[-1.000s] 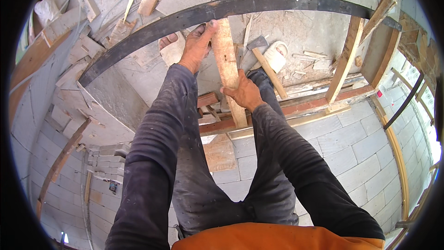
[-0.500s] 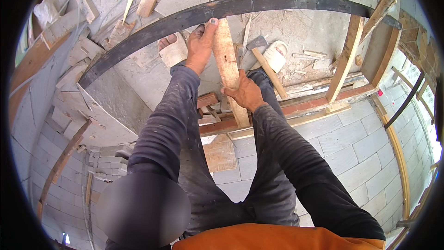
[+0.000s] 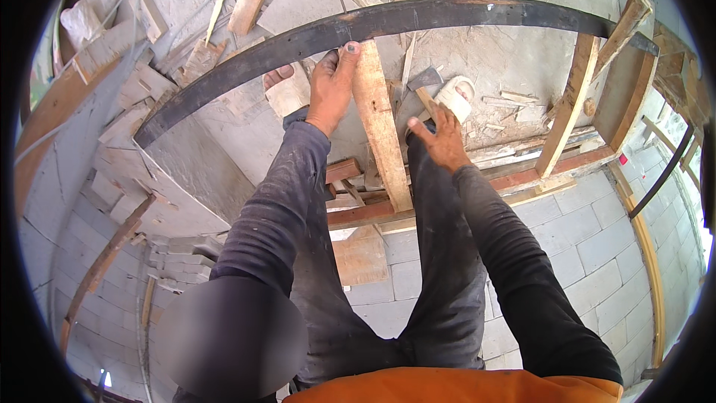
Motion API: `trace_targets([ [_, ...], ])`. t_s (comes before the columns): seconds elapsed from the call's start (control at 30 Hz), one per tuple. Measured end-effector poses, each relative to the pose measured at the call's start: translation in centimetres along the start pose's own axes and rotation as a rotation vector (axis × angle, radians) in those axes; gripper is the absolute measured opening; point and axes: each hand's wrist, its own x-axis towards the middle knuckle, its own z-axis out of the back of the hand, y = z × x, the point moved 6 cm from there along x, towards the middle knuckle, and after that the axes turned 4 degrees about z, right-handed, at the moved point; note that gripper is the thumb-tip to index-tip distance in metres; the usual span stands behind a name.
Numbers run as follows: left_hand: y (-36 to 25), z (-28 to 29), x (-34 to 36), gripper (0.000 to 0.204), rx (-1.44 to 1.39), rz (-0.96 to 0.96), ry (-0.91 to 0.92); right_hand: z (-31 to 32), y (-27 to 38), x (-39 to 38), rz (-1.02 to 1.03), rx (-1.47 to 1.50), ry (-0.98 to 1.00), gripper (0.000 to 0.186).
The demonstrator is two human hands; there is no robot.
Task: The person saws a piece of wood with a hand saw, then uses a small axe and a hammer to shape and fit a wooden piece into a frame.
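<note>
At the dark strip (image 3: 447,15), board (image 3: 378,121) pointing lengthwise away, slightly leftward — left hand (image 3: 332,93) at tip, grip unclear, right hand (image 3: 446,142) open

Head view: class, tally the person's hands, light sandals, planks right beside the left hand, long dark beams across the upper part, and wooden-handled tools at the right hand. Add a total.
Hands: 2 (left hand, right hand)
Light sandals: 2
Plank beside the left hand: 1
Long dark beam: 1
Wooden-handled tool: 1
Total: 7
</note>
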Motion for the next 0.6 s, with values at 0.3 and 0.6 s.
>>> trace_targets([
  [0.3,0.1,0.2,0.1,0.071,0.003,0.059,0.017,-2.3,-13.5,0.5,-0.372,-0.226,0.303,0.082],
  [0.6,0.5,0.4,0.5,0.070,-0.017,-0.001,-0.019,6.0,-7.4,-5.0,-0.207,-0.114,0.309,0.056],
])
